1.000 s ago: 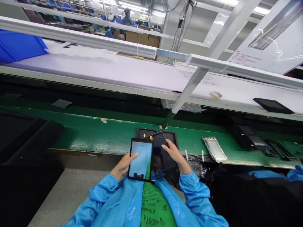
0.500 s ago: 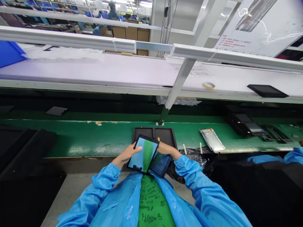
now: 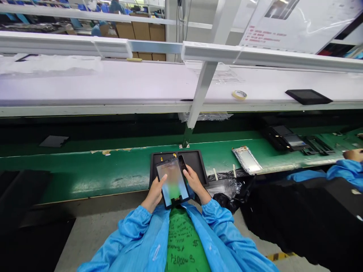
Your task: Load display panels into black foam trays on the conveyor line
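Item: glossy panel (image 3: 172,182), dark-bordered, reflective face up, held tilted just above the person's lap at the near edge of the counter (image 3: 85,170).

Grip: left hand (image 3: 154,192) clasps the left edge, thumb laid on the face; right hand (image 3: 194,180) closes on the right edge, fingers curled about a second dark panel (image 3: 182,163) tucked behind the first. Both hands pinched shut on the edges.

Handling, as judged: keep thumbs to the border, not the glass; support both long edges evenly; hold the two panels from rubbing.

Adjacent: black tray (image 3: 195,160) on the counter directly behind; silver foil pack (image 3: 247,160) to the right; black plastic bags (image 3: 227,187) beside the right sleeve.

Further: tape roll (image 3: 239,95) and black device (image 3: 307,96) on the white shelf (image 3: 113,85); a co-worker's hand (image 3: 353,155) at far right.
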A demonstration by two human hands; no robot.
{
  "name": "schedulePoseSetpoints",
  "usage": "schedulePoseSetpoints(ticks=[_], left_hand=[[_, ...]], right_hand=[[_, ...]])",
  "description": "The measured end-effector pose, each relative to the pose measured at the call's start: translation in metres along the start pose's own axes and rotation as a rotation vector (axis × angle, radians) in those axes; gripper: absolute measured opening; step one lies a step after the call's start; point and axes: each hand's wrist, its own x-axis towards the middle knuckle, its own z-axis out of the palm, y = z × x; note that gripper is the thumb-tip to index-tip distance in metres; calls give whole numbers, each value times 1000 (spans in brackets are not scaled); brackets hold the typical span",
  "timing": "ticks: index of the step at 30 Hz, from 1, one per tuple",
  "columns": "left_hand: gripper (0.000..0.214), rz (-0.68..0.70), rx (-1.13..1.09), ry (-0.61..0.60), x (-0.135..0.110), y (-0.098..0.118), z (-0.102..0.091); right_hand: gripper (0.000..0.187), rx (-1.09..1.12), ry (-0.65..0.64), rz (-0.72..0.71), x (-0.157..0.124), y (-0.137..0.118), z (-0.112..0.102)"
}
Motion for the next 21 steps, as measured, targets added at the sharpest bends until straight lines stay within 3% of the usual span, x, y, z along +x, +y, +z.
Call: schedulePoseSetpoints(ticks=[3, 5, 7, 9, 12, 14, 16, 19, 21], left_hand=[[70, -19, 157, -56, 6, 11, 2], [62, 42, 342, -125, 12, 28, 2], [48, 90, 565, -278, 19, 47, 6], [36, 15, 744, -494, 28, 62, 13], [32, -162, 822, -692, 43, 69, 27], [34, -205, 815, -702, 51, 64, 30], [37, -230, 790, -676, 56, 57, 25], [48, -237, 701, -558, 60, 48, 3], [60, -230, 617, -439, 61, 42, -13]], right_hand=[[52, -107, -148, 23, 6, 3, -26], [47, -206, -374, 16, 14, 1, -44], [39, -235, -645, -2, 26, -3, -56], [35, -175, -893, 3, 40, -8, -59], [45, -24, -1065, 139, 56, -10, -52], [51, 97, -1025, 275, 58, -4, -51], [54, 253, -878, 388, 49, 7, -57], [53, 578, -504, 496, 15, 32, -68], [53, 826, -220, 504, -13, 49, -64]])
